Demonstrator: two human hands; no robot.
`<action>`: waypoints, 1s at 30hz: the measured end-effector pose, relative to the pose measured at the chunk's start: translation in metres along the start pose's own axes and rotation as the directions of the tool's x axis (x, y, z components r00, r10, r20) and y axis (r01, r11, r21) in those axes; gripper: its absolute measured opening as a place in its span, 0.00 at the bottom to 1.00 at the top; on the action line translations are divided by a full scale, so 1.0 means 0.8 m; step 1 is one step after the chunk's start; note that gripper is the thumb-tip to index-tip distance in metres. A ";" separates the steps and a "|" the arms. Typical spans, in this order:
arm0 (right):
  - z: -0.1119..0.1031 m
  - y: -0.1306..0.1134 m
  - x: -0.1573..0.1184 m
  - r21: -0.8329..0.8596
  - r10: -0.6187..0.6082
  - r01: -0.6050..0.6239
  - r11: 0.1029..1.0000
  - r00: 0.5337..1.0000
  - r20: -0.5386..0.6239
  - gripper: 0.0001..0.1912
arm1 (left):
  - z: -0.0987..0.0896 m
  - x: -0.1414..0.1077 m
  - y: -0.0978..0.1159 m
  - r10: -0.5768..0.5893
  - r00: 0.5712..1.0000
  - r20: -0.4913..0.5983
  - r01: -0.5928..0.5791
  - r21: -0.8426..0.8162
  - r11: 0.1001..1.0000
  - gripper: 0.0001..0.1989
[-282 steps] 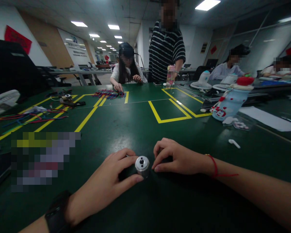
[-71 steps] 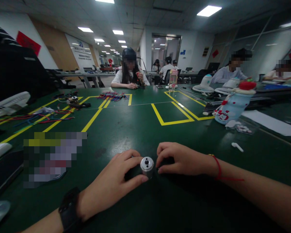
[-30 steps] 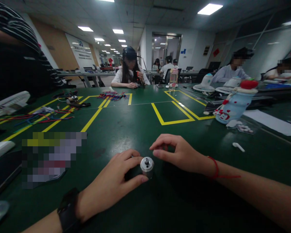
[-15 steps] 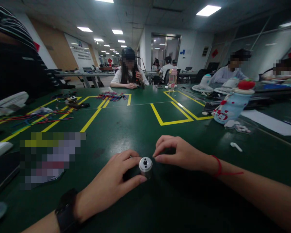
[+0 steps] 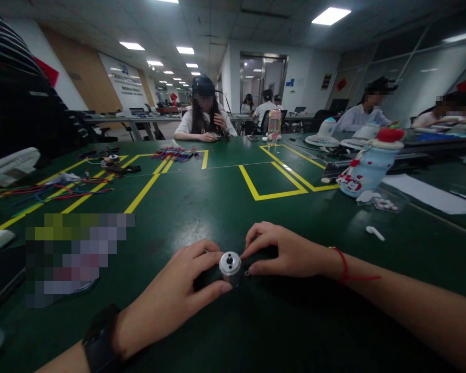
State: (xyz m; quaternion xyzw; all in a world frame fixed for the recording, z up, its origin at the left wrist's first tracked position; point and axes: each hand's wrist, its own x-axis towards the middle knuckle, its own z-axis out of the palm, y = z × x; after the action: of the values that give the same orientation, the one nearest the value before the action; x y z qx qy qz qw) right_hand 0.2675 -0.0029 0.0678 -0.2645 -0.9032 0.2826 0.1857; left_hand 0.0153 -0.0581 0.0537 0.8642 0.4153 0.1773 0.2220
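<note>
A small silver cylindrical motor (image 5: 230,265) stands upright on the green table, its round top marked by a dark centre and small holes. My left hand (image 5: 186,280) grips it from the left, thumb at the near side and index finger behind. To the right, my right hand (image 5: 277,251) has its thumb and index fingertips apart. The index tip is close to the motor's side; whether it touches, I cannot tell. By the right thumb tip is a tiny ring-like piece (image 5: 247,273), too small to identify, apparently on the table.
Bundles of coloured wires (image 5: 178,154) lie at the far left between yellow tape lines (image 5: 279,196). On the right are a blue bottle (image 5: 368,168) with a red top, a white earbud (image 5: 375,233) and white paper (image 5: 431,194). A person (image 5: 204,114) sits across the table.
My right thumb and index finger have parted from a near pinch, and the tiny ring-like piece now shows by the thumb. The left hand keeps its hold on the motor.
</note>
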 end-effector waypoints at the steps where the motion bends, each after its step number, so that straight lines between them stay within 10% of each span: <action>1: -0.004 0.003 0.002 0.054 0.034 -0.031 0.998 0.998 -0.052 0.14 | -0.001 -0.001 0.000 -0.003 1.000 0.001 0.003 -0.003 1.000 0.08; 3: -0.015 0.019 0.004 0.160 0.169 -0.136 0.978 0.962 -0.213 0.14 | -0.002 -0.004 -0.001 -0.005 1.000 0.005 0.005 -0.007 1.000 0.08; 6: -0.033 0.061 0.003 0.260 0.407 -0.317 0.912 0.772 -0.488 0.16 | -0.003 -0.006 -0.003 -0.004 1.000 0.011 0.004 -0.013 1.000 0.09; 11: -0.049 0.118 -0.006 0.249 0.478 -0.419 0.873 0.633 -0.609 0.18 | -0.001 -0.007 -0.003 -0.009 1.000 0.006 0.009 -0.019 1.000 0.09; 17: -0.031 0.084 -0.002 0.117 0.387 -0.381 0.917 0.782 -0.488 0.12 | 0.000 -0.002 -0.002 0.001 1.000 0.000 -0.001 -0.015 1.000 0.09; 21: -0.015 0.035 0.001 0.046 0.171 -0.167 0.985 0.980 -0.098 0.15 | 0.001 0.002 -0.001 -0.006 1.000 0.008 0.006 -0.010 1.000 0.09; 24: -0.006 0.009 0.001 -0.040 0.012 -0.009 0.999 0.996 0.083 0.20 | 0.000 0.002 -0.001 -0.009 1.000 0.003 0.009 -0.009 1.000 0.08; 30: 0.005 0.001 0.003 -0.157 -0.010 0.020 0.987 0.998 0.067 0.10 | -0.002 -0.001 -0.001 0.003 1.000 -0.018 -0.003 0.002 1.000 0.09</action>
State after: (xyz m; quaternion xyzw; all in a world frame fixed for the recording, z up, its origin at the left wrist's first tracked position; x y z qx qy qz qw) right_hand 0.2641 -0.0027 0.0648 -0.2620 -0.9303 0.2174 0.1365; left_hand 0.0134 -0.0580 0.0544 0.8635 0.4161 0.1848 0.2171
